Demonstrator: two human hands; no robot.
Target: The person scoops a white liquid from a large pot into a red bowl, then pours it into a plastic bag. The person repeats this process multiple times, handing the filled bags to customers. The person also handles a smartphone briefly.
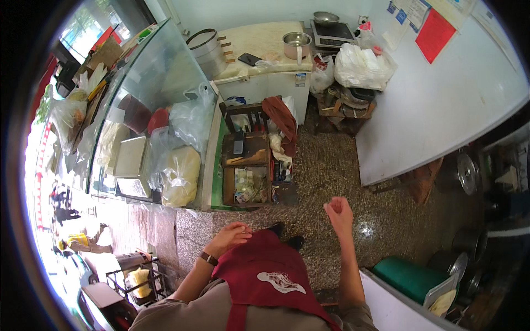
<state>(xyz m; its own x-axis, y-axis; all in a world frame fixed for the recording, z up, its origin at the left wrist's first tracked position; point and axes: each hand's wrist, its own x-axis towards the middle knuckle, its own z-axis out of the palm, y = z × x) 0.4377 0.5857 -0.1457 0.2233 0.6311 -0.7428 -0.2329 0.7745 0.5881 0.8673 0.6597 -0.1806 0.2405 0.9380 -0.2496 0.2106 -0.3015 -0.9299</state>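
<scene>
My left hand (pixel 232 238) hangs in the air in front of the dark red apron (pixel 265 265), its fingers slightly bent and nothing in its grasp. A brown-strapped watch (pixel 208 258) is on that wrist. Over the speckled stone floor (pixel 323 173), my right hand (pixel 341 215) is held out with its fingers curled in. No object shows in it, but the inside of the curl is hidden. Ahead of both hands stands a wooden chair (pixel 245 145). A mobile phone (pixel 238 142) lies there, above an open wooden box (pixel 227 186) of banknotes (pixel 244 184).
To the left, a glass display case (pixel 140 78) holds plastic-wrapped food (pixel 181 176). A saucepan (pixel 297 44) and a dark phone (pixel 249 59) rest on the worktop (pixel 256 37). A white partition (pixel 430 91) juts in at right. A green drum (pixel 408 277) lies lower right. A person in a yellow vest (pixel 78 240) is outside.
</scene>
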